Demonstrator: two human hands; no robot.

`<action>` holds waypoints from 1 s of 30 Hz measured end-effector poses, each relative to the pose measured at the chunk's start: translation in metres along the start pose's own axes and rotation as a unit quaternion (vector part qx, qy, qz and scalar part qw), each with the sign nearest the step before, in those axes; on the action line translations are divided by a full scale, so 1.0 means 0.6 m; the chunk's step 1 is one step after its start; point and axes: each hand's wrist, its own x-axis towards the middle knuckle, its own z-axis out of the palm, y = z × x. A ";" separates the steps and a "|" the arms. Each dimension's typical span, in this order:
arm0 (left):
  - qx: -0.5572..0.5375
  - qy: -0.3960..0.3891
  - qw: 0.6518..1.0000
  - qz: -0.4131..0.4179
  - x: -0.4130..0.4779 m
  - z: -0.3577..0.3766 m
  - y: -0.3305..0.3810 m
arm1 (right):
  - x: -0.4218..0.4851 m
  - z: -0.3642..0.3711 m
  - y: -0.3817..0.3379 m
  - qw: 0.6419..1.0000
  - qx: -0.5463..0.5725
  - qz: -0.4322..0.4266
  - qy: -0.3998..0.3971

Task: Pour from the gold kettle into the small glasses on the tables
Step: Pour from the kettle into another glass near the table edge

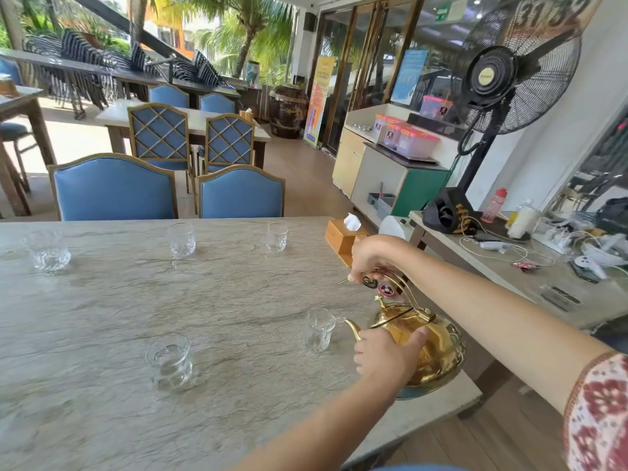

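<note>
The gold kettle [438, 348] is tilted to the left over the right side of the stone table [238, 300], its spout at the rim of a small glass [318, 329], and water runs into that glass. My right hand [372, 256] grips the kettle's top handle. My left hand [387, 356] presses against the kettle's belly and steadies it. Another near glass [170, 360] holds water. Three more glasses stand along the far side, at the left [49, 251], middle [181, 239] and right [277, 236].
A wooden tissue box [343, 237] stands at the table's far right corner. Two blue chairs [238, 193] face the far edge. To the right is a side table [509, 277] cluttered with cables, bottles and a black bag, with a big standing fan [509, 73] behind.
</note>
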 end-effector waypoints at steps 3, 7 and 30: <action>-0.007 -0.011 1.000 0.000 -0.004 0.001 0.001 | -0.004 0.002 -0.006 1.000 0.008 0.010 -0.015; -0.014 -0.013 1.000 -0.006 -0.005 -0.004 -0.002 | -0.010 0.003 -0.015 1.000 -0.005 0.012 -0.024; -0.013 -0.036 0.999 -0.006 0.020 -0.022 0.004 | 0.031 -0.006 -0.021 0.999 0.016 0.025 -0.035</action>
